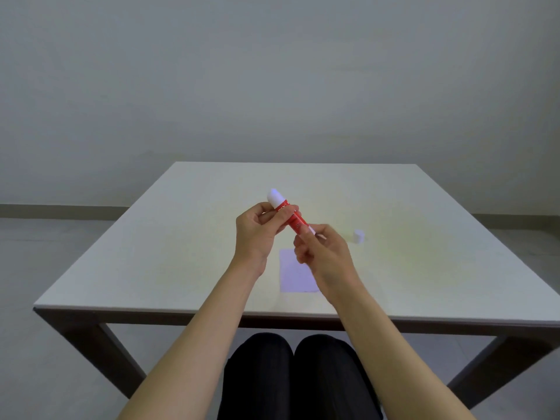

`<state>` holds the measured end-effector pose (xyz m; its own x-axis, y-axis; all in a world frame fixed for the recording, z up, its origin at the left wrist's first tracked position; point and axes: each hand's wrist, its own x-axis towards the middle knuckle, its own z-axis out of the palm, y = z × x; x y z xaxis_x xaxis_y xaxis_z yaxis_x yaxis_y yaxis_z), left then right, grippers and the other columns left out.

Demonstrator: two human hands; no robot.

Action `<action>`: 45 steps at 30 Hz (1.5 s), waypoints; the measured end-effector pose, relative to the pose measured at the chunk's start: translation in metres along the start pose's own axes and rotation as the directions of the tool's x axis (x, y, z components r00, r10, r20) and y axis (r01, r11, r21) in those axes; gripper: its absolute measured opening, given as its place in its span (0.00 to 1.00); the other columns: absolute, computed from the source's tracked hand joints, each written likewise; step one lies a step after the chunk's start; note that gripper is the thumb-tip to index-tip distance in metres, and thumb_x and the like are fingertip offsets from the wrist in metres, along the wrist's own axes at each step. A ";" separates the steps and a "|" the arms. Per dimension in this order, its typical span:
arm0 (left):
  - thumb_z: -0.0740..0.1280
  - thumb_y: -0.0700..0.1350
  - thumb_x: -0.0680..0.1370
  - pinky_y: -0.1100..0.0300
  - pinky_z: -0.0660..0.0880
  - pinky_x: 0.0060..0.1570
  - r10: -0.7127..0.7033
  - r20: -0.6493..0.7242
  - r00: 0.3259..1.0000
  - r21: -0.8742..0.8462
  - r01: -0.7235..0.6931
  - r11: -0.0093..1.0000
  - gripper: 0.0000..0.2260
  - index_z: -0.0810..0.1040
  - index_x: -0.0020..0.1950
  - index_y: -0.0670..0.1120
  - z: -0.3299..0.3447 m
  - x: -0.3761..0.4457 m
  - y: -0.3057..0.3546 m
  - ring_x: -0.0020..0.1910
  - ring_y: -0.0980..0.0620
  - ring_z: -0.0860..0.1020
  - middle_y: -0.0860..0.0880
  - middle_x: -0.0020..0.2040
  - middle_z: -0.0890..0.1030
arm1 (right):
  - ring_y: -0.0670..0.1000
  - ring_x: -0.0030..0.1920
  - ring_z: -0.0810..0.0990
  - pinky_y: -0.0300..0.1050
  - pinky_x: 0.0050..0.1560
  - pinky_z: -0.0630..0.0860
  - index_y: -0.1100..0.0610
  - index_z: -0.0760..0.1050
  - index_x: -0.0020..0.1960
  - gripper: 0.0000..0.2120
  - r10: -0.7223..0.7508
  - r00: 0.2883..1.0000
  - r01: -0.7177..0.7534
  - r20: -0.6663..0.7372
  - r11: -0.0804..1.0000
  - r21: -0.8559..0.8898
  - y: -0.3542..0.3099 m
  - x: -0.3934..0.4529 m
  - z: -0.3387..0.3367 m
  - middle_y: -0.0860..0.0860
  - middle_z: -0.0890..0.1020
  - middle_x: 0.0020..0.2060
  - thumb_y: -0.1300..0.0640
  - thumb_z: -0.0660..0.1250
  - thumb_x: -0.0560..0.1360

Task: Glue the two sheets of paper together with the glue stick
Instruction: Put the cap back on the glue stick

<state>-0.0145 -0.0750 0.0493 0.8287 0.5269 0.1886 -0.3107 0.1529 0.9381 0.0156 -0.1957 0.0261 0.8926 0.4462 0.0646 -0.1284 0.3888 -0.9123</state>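
We grip the light, rigid glue stick (290,217) with left hand (257,234) mid-barrel, right hand (324,253) pinching its base, above thin paper (292,274).

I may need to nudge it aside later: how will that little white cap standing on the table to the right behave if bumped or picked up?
The cap looks like a small hollow cylinder, so probably very light and easily knocked over. Once on its side it would likely roll across the smooth table. Its plain surface may be slippery to pinch.
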 end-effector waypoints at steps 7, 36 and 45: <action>0.75 0.43 0.68 0.49 0.77 0.58 -0.005 -0.065 0.998 0.089 0.011 0.996 0.08 0.82 0.43 0.42 0.008 0.000 -0.009 0.47 0.46 0.84 0.44 0.43 0.86 | 0.47 0.27 0.73 0.33 0.30 0.70 0.52 0.72 0.53 0.15 -0.153 0.985 0.094 -0.086 0.875 -0.475 0.005 0.006 -0.013 0.46 0.81 0.36 0.48 0.71 0.71; 0.74 0.43 0.69 0.56 0.77 0.54 -0.055 -0.118 0.992 0.030 0.059 0.998 0.05 0.82 0.42 0.44 0.019 0.005 -0.018 0.43 0.51 0.85 0.45 0.44 0.86 | 0.51 0.31 0.77 0.42 0.31 0.73 0.59 0.71 0.44 0.07 -0.680 0.720 0.452 0.141 0.304 -0.839 0.023 0.012 -0.022 0.50 0.79 0.34 0.65 0.69 0.72; 0.71 0.44 0.71 0.71 0.72 0.39 0.086 -0.090 0.992 0.362 -0.048 0.931 0.05 0.82 0.36 0.53 0.000 0.010 -0.018 0.30 0.61 0.78 0.55 0.27 0.81 | 0.56 0.74 0.58 0.57 0.67 0.63 0.50 0.55 0.76 0.38 -0.355 0.927 0.122 0.120 -0.016 -0.992 0.007 0.050 -0.094 0.56 0.57 0.76 0.38 0.64 0.72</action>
<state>-0.0009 -0.0731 0.0347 0.7535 0.6113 0.2418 -0.1604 -0.1859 0.9694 0.1000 -0.2469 -0.0152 0.8215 0.3721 0.4321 0.5397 -0.7519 -0.3785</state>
